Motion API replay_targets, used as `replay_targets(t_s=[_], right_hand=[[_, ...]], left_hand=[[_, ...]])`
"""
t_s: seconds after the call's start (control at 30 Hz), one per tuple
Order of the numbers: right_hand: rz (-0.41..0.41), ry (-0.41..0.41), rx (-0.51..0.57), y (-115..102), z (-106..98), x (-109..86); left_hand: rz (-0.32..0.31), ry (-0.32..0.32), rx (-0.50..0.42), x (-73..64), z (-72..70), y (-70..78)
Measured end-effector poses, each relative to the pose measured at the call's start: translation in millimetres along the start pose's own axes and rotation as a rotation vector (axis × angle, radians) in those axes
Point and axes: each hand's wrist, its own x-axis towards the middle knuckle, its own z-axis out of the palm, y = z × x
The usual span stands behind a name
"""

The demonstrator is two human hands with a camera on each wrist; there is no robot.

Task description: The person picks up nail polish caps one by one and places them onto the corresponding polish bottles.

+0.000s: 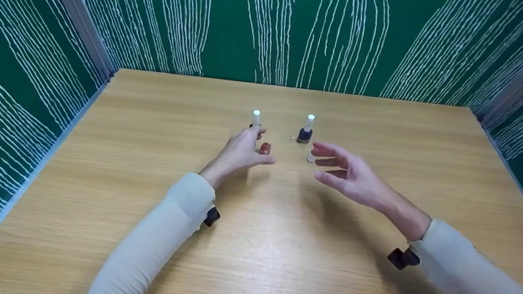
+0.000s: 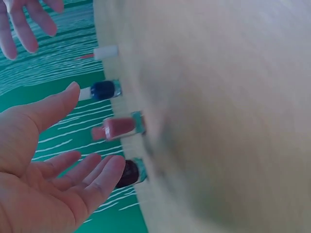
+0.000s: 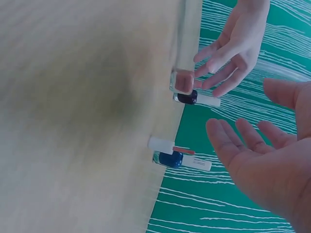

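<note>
My left hand (image 1: 244,148) hovers around an uncapped nail polish bottle (image 1: 265,148) with pinkish-red polish, thumb and fingers spread apart; it does not appear to grip it. Behind those fingers stands a dark nail polish bottle (image 2: 130,174), mostly hidden in the head view except its white cap (image 1: 256,115). My right hand (image 1: 353,175) is held in the air with loosely bent fingers and nothing in it. Just by its fingertips a white brush cap (image 1: 310,157) stands upside down, its reddish brush (image 3: 185,150) pointing up. A dark blue nail polish bottle (image 1: 305,135) stands capped behind the brush cap.
The wooden table (image 1: 270,261) reaches back to green walls (image 1: 227,25) with white streaks. Grey posts (image 1: 81,17) stand at the two far corners. Each sleeve has a small black device (image 1: 403,259) at the wrist.
</note>
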Motion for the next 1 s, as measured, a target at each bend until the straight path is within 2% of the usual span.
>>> replay_targets(t_s=[0.23, 0.47, 0.6, 0.83, 1.0], right_hand=[[0.004, -0.046, 0.005, 9, 7, -9.8], [0.007, -0.067, -0.001, 17, 13, -15.7], [0.008, -0.088, 0.002, 21, 15, -16.1], [0.039, -0.115, -0.008, 23, 18, -17.0], [0.051, -0.128, -0.008, 22, 19, -16.3]], left_hand=[[-0.049, 0.025, -0.024, 6.8, 14.8, -9.5], [-0.048, 0.037, -0.003, 11.1, 14.6, -19.9], [-0.051, 0.033, -0.023, 11.9, 13.7, -23.3], [-0.017, 0.031, -0.027, 12.7, 17.6, -21.2], [0.022, 0.024, 0.011, 14.3, 18.5, -21.8]])
